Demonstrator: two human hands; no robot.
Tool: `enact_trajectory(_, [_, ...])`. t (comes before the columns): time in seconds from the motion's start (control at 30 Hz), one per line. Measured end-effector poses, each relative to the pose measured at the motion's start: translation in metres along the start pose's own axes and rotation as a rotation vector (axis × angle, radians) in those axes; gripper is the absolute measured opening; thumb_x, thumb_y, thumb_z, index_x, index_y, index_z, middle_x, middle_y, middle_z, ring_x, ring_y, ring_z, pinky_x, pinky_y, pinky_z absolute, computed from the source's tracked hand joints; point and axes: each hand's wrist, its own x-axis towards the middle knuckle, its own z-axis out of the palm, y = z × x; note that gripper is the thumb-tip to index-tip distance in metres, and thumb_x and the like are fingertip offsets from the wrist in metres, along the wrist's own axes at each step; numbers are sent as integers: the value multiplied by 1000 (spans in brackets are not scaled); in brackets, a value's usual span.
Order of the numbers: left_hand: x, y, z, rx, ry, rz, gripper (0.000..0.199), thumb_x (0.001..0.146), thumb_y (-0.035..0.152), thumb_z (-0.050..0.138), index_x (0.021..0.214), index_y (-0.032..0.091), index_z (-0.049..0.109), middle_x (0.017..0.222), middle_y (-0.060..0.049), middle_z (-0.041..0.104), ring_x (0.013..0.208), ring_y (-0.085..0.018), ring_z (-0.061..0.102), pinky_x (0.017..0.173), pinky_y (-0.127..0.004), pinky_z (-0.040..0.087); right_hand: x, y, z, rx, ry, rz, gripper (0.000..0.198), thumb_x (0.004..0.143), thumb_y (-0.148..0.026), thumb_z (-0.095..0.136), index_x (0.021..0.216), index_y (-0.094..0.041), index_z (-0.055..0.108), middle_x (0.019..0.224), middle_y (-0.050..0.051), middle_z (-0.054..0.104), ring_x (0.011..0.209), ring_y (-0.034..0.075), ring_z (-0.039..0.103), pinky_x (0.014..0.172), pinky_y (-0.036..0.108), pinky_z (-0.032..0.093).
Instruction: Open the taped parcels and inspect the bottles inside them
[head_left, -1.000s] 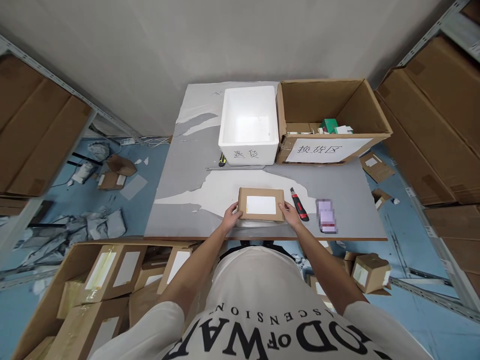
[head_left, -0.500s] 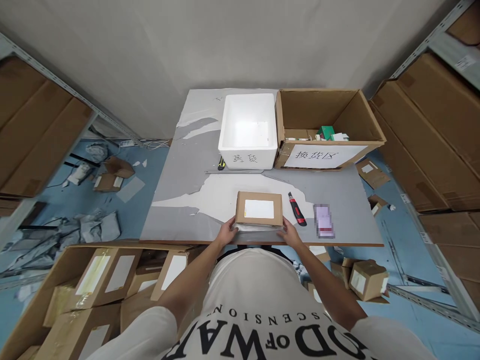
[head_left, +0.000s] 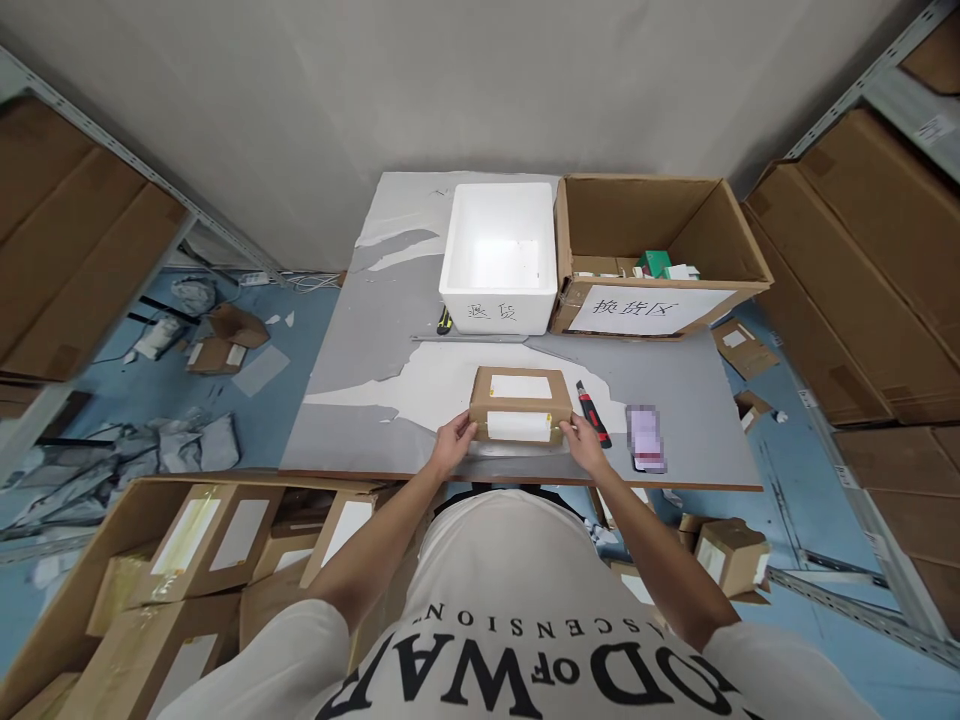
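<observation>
Between my two hands is a small brown cardboard box [head_left: 519, 402] with one white label on its top and another on the side facing me. My left hand [head_left: 454, 441] grips its left near corner, and my right hand [head_left: 582, 440] grips the right one. The box is tilted so that its front side shows. Just right of it lies a red and black utility knife [head_left: 593, 414]. Farther right is a phone [head_left: 646, 438] with a blurred, purplish screen.
At the table's back stand a white foam box [head_left: 498, 262] and a large carton [head_left: 660, 235] holding small packages. A yellow-black cutter [head_left: 444, 321] lies by the foam box. Below left, a big carton [head_left: 247, 478] holds several boxes. Shelves [head_left: 855, 260] of cartons flank the table [head_left: 360, 400].
The small cardboard box has been tipped back, bringing its front side and a second label into view. My hands have moved up slightly along its sides.
</observation>
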Motion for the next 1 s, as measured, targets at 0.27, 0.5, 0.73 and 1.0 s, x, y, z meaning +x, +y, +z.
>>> enact_trajectory(0.27, [21, 32, -2, 81, 102, 9, 56, 76, 51, 66, 119, 14, 64, 111, -10, 70, 107, -27, 66, 94, -40, 53, 25, -47, -41, -332, -63, 145, 52, 94, -52, 27, 83, -19, 65, 83, 10, 69, 81, 24, 63, 71, 30, 43])
enact_trajectory(0.5, [24, 27, 5, 226, 135, -103, 44, 79, 45, 64, 111, 15, 68, 104, -10, 73, 101, -26, 68, 90, -38, 54, 32, -30, -23, -258, -94, 235, 50, 93, -51, 34, 85, -17, 69, 86, 11, 71, 82, 22, 65, 69, 27, 42])
enact_trajectory(0.73, [23, 21, 14, 188, 224, -95, 42, 79, 48, 64, 106, 16, 68, 105, -10, 72, 99, -24, 68, 91, -35, 53, 39, 0, -9, 48, -47, 256, 53, 86, -60, 42, 97, -15, 67, 93, 11, 71, 80, 20, 66, 69, 27, 49])
enact_trajectory(1.0, [14, 23, 19, 276, 284, -41, 43, 82, 50, 61, 111, 19, 66, 104, -10, 72, 97, -26, 67, 90, -40, 51, 33, 29, -31, -106, 77, 221, 47, 93, -48, 29, 109, -14, 58, 100, 11, 66, 88, 20, 63, 81, 33, 48])
